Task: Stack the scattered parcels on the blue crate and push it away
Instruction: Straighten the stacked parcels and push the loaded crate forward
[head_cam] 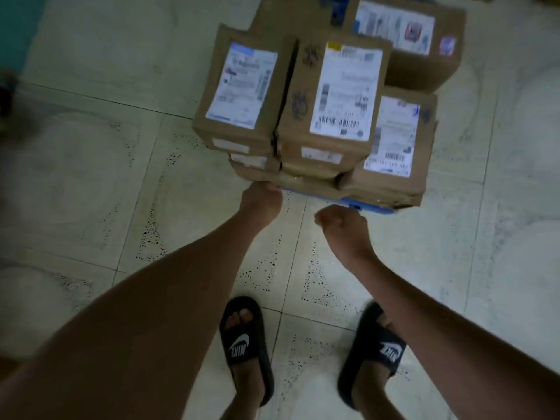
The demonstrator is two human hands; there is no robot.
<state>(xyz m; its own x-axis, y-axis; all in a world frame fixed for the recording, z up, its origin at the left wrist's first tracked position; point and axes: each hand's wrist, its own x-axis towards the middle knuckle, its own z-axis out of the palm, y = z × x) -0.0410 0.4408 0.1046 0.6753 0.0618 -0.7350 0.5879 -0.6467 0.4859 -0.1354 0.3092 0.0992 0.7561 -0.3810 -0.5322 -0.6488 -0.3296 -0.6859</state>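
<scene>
Left grip [262, 197] curled at blue crate [368, 207] edge, hold unclear. Right grip [344, 225] fisted, empty, at 6 o'clock of stacked parcels [330, 98].

Parcels [306, 110] stacked on crate [363, 206]

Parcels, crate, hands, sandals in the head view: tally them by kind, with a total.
Cardboard parcels with a white label showing on top: 4; more lie underneath, uncountable
Blue crate: 1, mostly hidden
Hands: 2, left hand, right hand
Black sandals: 2
Total: 9
</scene>
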